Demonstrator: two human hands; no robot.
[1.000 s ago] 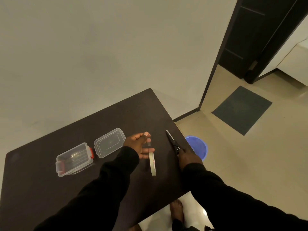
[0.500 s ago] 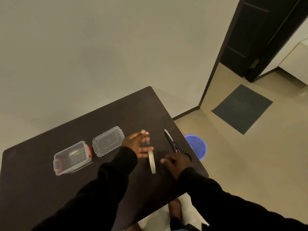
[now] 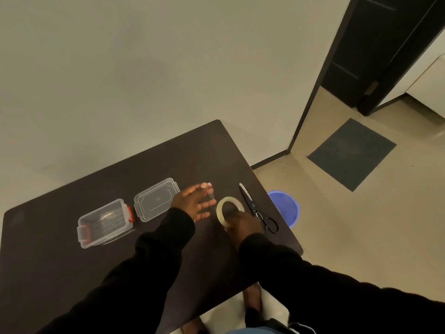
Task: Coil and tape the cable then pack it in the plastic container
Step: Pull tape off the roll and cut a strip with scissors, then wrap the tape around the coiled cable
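The clear plastic container (image 3: 106,224) with red latches stands open on the dark table (image 3: 60,273), and a dark coil that looks like the cable lies inside it. Its clear lid (image 3: 156,200) lies just to its right. My left hand (image 3: 192,203) hovers right of the lid with fingers spread, and a short strip of tape (image 3: 211,195) hangs from its top fingertips. My right hand (image 3: 243,225) grips the near edge of the tape roll (image 3: 228,208), which is tilted with its hole facing up. The black scissors (image 3: 256,209) lie to the right of the roll.
The table's right edge runs close behind the scissors. A blue bucket (image 3: 287,208) stands on the floor below that edge. My bare feet (image 3: 252,300) show under the near edge. A dark mat and a dark door frame lie further right.
My right hand has left the scissors on the table, moved left and taken the tape roll. My left hand has let go of the roll and spread its fingers.
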